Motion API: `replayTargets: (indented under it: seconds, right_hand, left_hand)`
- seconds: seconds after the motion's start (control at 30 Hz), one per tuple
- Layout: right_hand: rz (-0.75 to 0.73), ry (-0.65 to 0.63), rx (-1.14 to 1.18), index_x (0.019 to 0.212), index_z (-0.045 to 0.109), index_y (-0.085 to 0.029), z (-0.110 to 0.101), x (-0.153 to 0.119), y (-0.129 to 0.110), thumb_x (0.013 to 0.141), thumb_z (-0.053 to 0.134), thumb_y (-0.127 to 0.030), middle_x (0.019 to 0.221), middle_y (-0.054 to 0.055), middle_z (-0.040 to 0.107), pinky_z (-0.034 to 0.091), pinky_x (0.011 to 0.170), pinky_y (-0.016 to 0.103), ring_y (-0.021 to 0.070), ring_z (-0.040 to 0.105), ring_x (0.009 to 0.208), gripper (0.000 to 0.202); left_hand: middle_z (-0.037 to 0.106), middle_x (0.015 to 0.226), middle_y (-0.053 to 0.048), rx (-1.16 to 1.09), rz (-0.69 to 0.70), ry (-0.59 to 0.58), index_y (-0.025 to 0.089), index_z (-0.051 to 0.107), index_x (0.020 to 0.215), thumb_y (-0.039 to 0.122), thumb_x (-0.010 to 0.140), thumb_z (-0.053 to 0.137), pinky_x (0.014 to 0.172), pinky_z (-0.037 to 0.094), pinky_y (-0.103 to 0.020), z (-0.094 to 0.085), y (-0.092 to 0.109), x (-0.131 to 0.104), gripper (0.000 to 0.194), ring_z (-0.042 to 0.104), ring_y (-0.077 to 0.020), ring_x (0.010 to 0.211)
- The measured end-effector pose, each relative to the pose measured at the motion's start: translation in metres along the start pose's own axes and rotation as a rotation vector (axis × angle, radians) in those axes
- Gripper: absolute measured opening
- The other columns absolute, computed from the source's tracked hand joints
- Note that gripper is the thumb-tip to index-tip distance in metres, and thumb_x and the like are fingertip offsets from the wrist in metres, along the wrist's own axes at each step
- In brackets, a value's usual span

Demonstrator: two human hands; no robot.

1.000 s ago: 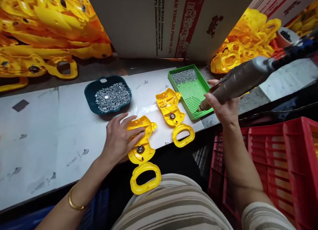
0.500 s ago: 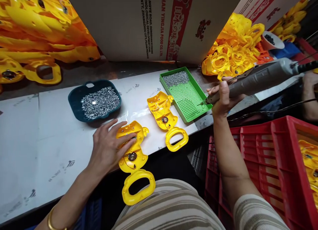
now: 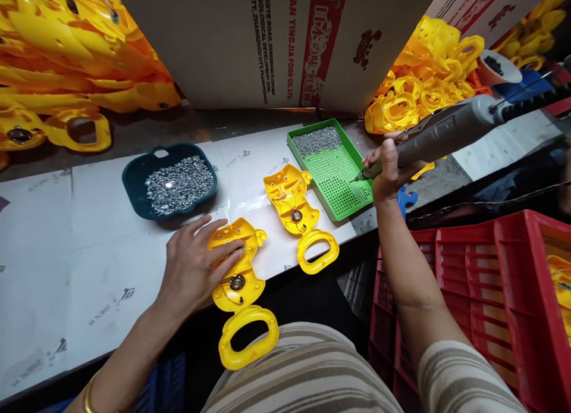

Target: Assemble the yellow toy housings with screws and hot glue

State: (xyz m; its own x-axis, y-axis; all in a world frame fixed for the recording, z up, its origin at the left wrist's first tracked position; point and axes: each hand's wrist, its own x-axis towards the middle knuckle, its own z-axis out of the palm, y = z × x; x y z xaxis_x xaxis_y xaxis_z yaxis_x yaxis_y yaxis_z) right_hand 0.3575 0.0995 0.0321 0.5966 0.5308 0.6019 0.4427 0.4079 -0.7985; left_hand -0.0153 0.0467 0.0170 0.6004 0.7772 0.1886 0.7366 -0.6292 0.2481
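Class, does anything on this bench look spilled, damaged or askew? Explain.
Nothing looks spilled or damaged; slightly odd, the yellow shell under the left hand has its handle loop projecting past the table edge.

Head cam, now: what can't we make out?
Head view:
Near yellow shell: partly under left hand.
Gray driver: grip covered by right hand, cable cut off by right edge.
Driver tip: too small to tell if it touches green tray.
Metal pieces: too small to count.
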Motion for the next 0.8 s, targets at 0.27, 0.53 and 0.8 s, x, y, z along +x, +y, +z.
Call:
replayTargets:
  seconds: [0.27,0.53,0.8]
  right_hand:
    - [0.019,0.014,-0.003,0.093,0.048,-0.026,0.0,-0.0007,0.0047,0.086,0.048,-0.062,0.053,-0.009,0.033,0.046,0.049,0.033,0.0144,0.047,0.041,0.037]
    - [0.027,0.01,-0.038,0.087,0.049,-0.029,-0.0004,0.0014,0.0048,0.087,0.046,-0.066,0.05,-0.007,0.033,0.045,0.047,0.036,0.0151,0.043,0.039,0.037]
    - [-0.032,-0.003,0.172,0.09,0.054,-0.028,0.0019,0.0016,-0.0029,0.082,0.064,-0.052,0.05,-0.009,0.039,0.043,0.044,0.032,0.0133,0.043,0.037,0.028]
  left_hand:
    - [0.061,0.128,-0.012,0.018,0.002,-0.014,0.032,0.078,0.101,0.044,0.094,0.052,0.094,0.041,-0.06,-0.0007,0.0001,0.0005,0.029,0.048,-0.041,0.124]
    - [0.061,0.13,-0.009,0.001,-0.022,-0.019,0.036,0.077,0.101,0.044,0.093,0.054,0.095,0.04,-0.059,-0.0004,0.0004,0.0008,0.026,0.049,-0.0395,0.124]
    - [0.061,0.129,-0.009,-0.048,-0.039,-0.017,0.034,0.078,0.1,0.045,0.093,0.053,0.097,0.038,-0.061,-0.0012,0.0016,0.0018,0.028,0.048,-0.0402,0.124]
